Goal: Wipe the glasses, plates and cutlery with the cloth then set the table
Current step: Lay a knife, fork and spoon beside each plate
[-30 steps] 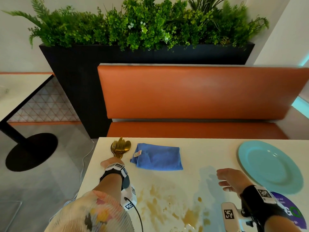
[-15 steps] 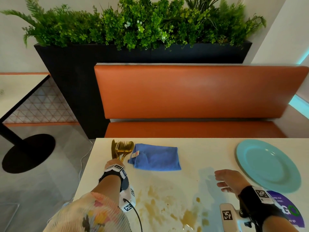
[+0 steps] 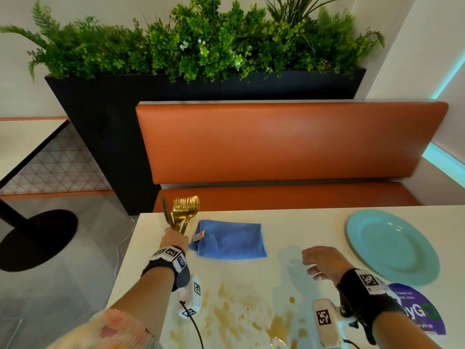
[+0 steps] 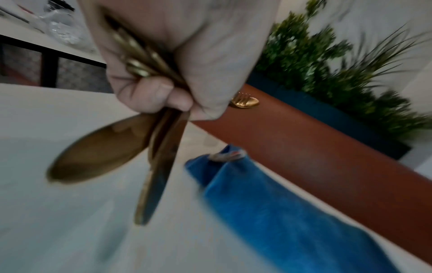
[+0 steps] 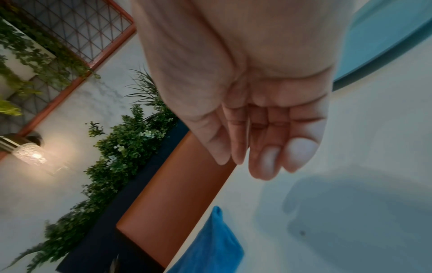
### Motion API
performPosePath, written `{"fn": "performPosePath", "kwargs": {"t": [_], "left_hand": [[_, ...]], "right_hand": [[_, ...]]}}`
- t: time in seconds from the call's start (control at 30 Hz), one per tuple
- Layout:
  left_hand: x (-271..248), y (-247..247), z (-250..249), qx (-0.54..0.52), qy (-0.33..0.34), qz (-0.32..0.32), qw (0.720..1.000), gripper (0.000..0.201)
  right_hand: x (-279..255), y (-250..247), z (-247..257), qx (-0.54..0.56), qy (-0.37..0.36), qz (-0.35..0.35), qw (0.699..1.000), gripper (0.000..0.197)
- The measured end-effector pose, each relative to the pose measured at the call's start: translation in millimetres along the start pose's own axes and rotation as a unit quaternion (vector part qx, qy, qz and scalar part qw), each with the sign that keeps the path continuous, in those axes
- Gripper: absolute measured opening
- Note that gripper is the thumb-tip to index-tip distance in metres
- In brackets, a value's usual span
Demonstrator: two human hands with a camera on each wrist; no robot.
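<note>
My left hand (image 3: 175,239) grips a bundle of gold cutlery (image 3: 185,210) by the handles, lifted off the table's far left corner with the fork tines pointing up. In the left wrist view the fist (image 4: 163,92) wraps the handles, and a spoon bowl (image 4: 98,149) and a knife blade (image 4: 154,186) stick out below it. A folded blue cloth (image 3: 227,239) lies on the table just right of that hand. My right hand (image 3: 320,260) hovers over the table's middle with relaxed fingers (image 5: 268,157), holding nothing. A turquoise plate (image 3: 392,245) lies flat at the right.
The white table (image 3: 302,222) carries brown stains (image 3: 239,313) near me. A purple round sticker (image 3: 417,311) sits below the plate. An orange bench (image 3: 289,147) runs behind the table, with a black planter (image 3: 201,86) of greenery behind it. Another table (image 3: 22,137) stands far left.
My left hand has lifted the gold cutlery off the table and tipped it upright. The right hand has stayed about where it was.
</note>
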State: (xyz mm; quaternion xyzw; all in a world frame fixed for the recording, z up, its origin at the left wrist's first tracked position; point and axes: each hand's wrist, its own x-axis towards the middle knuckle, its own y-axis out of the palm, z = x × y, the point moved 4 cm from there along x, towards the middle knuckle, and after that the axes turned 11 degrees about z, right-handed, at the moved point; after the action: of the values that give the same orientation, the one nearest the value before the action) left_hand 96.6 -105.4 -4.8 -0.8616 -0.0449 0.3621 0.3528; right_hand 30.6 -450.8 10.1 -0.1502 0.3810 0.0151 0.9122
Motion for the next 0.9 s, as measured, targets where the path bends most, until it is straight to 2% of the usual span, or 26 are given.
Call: {"fn": "performPosePath", "kwargs": {"t": [0.07, 0.23, 0.4, 0.5, 0.67, 0.8, 0.9], "left_hand": [[-7.3, 0.0, -20.5, 0.002, 0.042, 0.009, 0.999, 0.032], [-50.0, 18.3, -71.7, 0.081, 0.145, 0.044, 0.985, 0.032], [-97.7, 61.1, -102.7, 0.177, 0.252, 0.098, 0.946, 0.034], [-126.2, 87.1, -114.3, 0.216, 0.289, 0.125, 0.924, 0.032], [-168.3, 114.0, -121.1, 0.230, 0.346, 0.169, 0.894, 0.035], [-196.1, 129.2, -114.2, 0.216, 0.366, 0.239, 0.873, 0.035], [-215.3, 138.6, -103.4, 0.175, 0.369, 0.307, 0.860, 0.031]], "right_hand": [[-8.0, 9.3, 16.3, -0.015, -0.024, 0.013, 1.000, 0.012], [-33.3, 31.0, 57.9, -0.051, -0.094, 0.047, 0.993, 0.013], [-67.1, 42.7, 77.5, -0.061, -0.143, 0.054, 0.986, 0.012], [-85.1, 36.8, 71.9, -0.054, -0.149, 0.025, 0.987, 0.022], [-109.2, 16.6, 47.8, -0.007, -0.146, -0.047, 0.988, 0.021], [-133.2, 7.8, 24.5, 0.056, -0.133, -0.066, 0.987, 0.025], [-152.5, 3.3, 6.7, 0.099, -0.129, -0.087, 0.983, 0.020]]}}
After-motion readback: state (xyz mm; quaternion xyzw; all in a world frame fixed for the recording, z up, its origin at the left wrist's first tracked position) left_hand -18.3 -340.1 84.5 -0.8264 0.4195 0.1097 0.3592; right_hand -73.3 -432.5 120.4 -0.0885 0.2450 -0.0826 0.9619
